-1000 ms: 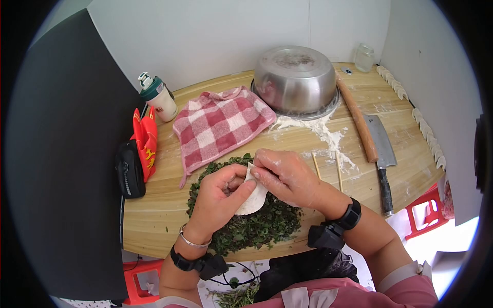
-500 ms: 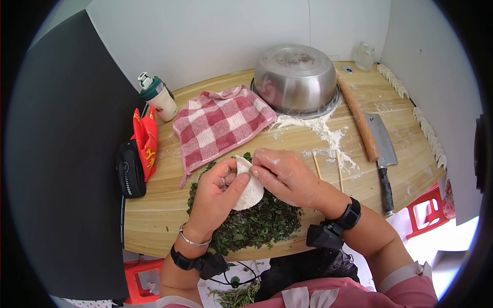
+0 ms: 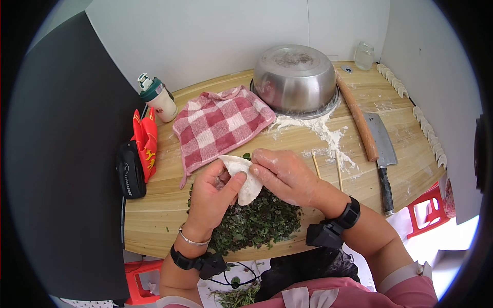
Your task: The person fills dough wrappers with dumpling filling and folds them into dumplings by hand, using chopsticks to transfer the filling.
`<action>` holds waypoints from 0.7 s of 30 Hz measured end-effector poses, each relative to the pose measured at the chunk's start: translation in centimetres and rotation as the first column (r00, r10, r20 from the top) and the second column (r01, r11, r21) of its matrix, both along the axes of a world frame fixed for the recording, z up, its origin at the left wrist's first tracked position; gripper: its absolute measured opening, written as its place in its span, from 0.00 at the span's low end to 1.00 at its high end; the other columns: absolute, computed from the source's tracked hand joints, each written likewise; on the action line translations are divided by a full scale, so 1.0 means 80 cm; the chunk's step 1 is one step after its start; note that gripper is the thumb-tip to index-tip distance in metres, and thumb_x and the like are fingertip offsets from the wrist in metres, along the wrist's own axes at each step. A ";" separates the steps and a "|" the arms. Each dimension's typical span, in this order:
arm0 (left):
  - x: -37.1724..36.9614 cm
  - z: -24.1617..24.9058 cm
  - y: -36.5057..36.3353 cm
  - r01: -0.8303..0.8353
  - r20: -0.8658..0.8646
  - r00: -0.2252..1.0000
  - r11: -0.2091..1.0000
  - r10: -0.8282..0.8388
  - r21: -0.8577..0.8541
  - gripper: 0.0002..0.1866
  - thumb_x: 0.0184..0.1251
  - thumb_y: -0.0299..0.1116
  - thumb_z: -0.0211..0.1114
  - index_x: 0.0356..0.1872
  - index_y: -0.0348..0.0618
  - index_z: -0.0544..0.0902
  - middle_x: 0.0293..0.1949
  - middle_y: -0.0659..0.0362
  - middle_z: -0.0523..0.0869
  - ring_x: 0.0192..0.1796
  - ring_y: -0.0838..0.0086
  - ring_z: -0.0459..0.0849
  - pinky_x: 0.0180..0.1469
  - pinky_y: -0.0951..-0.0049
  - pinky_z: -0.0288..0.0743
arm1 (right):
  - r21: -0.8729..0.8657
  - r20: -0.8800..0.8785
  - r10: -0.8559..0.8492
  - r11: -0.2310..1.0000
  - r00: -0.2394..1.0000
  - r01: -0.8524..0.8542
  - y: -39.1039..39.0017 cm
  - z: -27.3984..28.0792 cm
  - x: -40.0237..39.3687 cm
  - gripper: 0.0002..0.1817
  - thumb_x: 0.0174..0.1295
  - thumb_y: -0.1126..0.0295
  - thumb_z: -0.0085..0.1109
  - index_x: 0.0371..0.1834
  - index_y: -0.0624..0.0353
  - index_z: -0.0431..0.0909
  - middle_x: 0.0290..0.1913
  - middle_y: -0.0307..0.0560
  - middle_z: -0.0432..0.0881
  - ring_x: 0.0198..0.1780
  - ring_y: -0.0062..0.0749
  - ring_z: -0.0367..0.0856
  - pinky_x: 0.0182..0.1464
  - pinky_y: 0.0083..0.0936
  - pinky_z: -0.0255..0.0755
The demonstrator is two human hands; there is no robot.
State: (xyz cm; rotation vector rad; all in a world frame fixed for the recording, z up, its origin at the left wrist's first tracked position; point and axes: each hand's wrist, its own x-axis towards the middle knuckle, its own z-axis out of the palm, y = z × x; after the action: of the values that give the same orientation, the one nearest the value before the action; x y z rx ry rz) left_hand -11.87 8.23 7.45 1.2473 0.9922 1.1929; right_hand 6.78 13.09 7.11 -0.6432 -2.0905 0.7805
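A thin white dough wrapper is held between my two hands above the chopped greens. My left hand is closed on the wrapper's left side, with the thumb pressed on its face and the fingers behind. The fingers of my right hand pinch its right edge, near the top. The wrapper is tilted, and its upper edge stands out toward the upper left. Whatever lies behind it is hidden.
Behind the hands lie a checked cloth and an upturned metal basin beside spilled flour. Chopsticks, a rolling pin and a cleaver lie right. Dumplings line the right edge. A bottle stands left.
The wrapper has turned in my hands: its upper edge now reaches further left and its lower end has risen. My left hand has shifted slightly left; the right has barely moved.
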 end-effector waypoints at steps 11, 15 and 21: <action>0.005 -0.007 -0.001 -0.043 0.008 0.999 0.997 0.043 0.063 0.10 0.67 0.29 0.63 0.45 0.36 0.80 0.32 0.61 0.83 0.25 0.83 0.77 0.23 0.83 0.65 | -0.090 0.018 0.077 0.993 0.997 -0.075 -0.001 0.009 0.005 0.10 0.68 0.66 0.48 0.37 0.63 0.70 0.29 0.59 0.75 0.35 0.61 0.75 0.37 0.44 0.68; 0.003 -0.005 0.002 -0.077 0.074 0.995 0.996 0.074 0.039 0.10 0.67 0.29 0.63 0.45 0.36 0.80 0.32 0.58 0.84 0.24 0.80 0.78 0.24 0.80 0.70 | -0.039 -0.019 0.024 0.999 1.000 -0.024 -0.001 0.003 0.002 0.10 0.69 0.66 0.48 0.36 0.62 0.70 0.29 0.60 0.75 0.36 0.62 0.75 0.37 0.45 0.68; -0.002 -0.008 0.005 -0.013 0.055 0.998 0.998 0.010 0.062 0.11 0.69 0.32 0.60 0.45 0.34 0.80 0.32 0.55 0.85 0.25 0.78 0.81 0.26 0.80 0.73 | 0.036 -0.053 0.018 0.999 0.998 -0.017 -0.001 0.005 0.002 0.08 0.68 0.68 0.49 0.35 0.62 0.70 0.28 0.60 0.74 0.34 0.61 0.75 0.35 0.44 0.68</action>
State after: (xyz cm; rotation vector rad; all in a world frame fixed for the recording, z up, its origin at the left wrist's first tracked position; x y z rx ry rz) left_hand -12.04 8.60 6.83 1.2523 0.9292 1.2686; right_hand 6.97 13.01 7.54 -0.5795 -2.0591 0.7608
